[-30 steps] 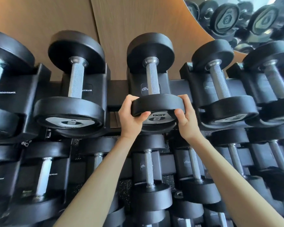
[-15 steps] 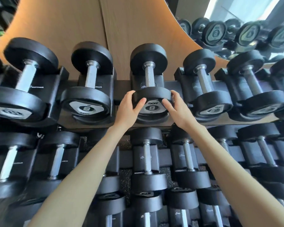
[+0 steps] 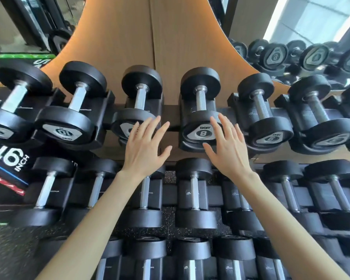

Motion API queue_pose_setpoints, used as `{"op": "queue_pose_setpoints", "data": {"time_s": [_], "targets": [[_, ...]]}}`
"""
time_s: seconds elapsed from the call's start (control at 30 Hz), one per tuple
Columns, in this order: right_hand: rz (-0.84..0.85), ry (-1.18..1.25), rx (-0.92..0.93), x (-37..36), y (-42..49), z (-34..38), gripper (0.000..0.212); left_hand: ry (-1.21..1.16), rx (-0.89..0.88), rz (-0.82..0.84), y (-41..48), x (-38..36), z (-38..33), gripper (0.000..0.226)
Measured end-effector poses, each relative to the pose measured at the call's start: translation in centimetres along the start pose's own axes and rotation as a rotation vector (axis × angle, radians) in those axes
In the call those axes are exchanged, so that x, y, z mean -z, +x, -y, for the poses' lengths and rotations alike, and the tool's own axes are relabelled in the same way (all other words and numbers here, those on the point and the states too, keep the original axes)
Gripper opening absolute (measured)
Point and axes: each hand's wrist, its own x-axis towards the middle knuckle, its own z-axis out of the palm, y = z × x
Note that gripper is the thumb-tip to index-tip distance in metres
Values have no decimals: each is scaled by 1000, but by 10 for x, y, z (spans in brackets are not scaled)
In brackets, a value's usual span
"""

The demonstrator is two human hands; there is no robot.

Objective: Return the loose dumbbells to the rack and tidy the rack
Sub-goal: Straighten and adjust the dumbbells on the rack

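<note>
A black dumbbell marked 8 (image 3: 200, 110) lies in its cradle on the top tier of the black rack (image 3: 171, 110). My right hand (image 3: 228, 146) hovers with straight, spread fingers in front of the right edge of its near head. My left hand (image 3: 146, 146) is spread flat in front of the neighbouring dumbbell (image 3: 139, 108) to the left, covering part of its label. Neither hand holds anything. More black dumbbells fill the top tier on both sides, and two lower tiers below my forearms hold several more.
A wooden wall panel (image 3: 154, 37) rises behind the rack. A mirror (image 3: 311, 47) at the upper right reflects dumbbells. A black box printed "16 INCH" (image 3: 8, 158) stands at the left. Speckled rubber floor (image 3: 170, 223) shows between the tiers.
Both hands have let go of the near head of the 8 dumbbell and drawn back with fingers spread. The left hand has shifted left. The view has pulled back, showing more of the rack.
</note>
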Motion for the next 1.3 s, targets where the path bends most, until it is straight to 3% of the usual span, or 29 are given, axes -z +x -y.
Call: {"op": "queue_pose_setpoints", "data": {"time_s": [0.47, 0.7, 0.97, 1.3], "targets": [[157, -44, -162, -35, -125, 173, 70, -23, -70, 131, -169, 25, 99, 62], [162, -77, -178, -15, -140, 243, 68, -22, -150, 112, -194, 62, 152, 63], [46, -106, -144, 14, -95, 255, 63, -55, -199, 19, -170, 78, 165, 64], [101, -42, -104, -16, -28, 206, 63, -27, -191, 71, -101, 38, 171, 64]]}}
